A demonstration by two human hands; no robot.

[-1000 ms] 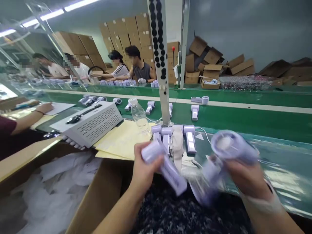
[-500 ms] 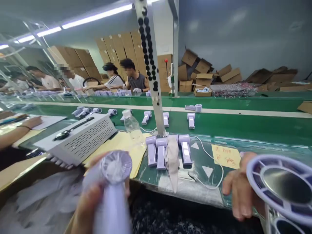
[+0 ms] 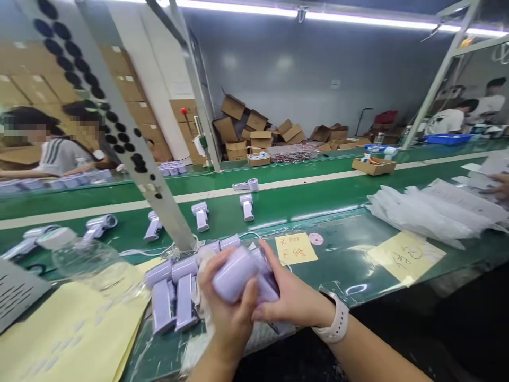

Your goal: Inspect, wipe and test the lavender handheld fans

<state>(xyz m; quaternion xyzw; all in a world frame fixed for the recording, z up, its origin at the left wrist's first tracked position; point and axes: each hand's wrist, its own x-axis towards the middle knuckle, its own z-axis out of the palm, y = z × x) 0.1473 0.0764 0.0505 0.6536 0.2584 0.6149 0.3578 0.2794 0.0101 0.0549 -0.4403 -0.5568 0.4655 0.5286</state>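
Both of my hands are closed around a lavender handheld fan (image 3: 235,275) just above the front of the bench. My left hand (image 3: 226,313) wraps its rounded head from the left. My right hand (image 3: 287,291), with a white watch on the wrist, grips it from the right and covers much of the body. Motion blurs the fan slightly. Beside my left hand, several more lavender fans (image 3: 162,305) lie in a row on the bench, and a pale cloth (image 3: 198,297) is partly hidden behind my fingers.
A clear plastic bottle (image 3: 99,265) lies on yellow paper (image 3: 71,329) at left. A slanted metal post (image 3: 159,196) rises from the bench. Several fans rest on the green belt (image 3: 274,204). Handwritten notes (image 3: 296,248) and white plastic bags (image 3: 429,212) are on the right. Co-workers sit across.
My view has swung to the right. My hands, apart before with a fan in the left, have come together on one fan. The large round fan head at the right edge is out of sight.
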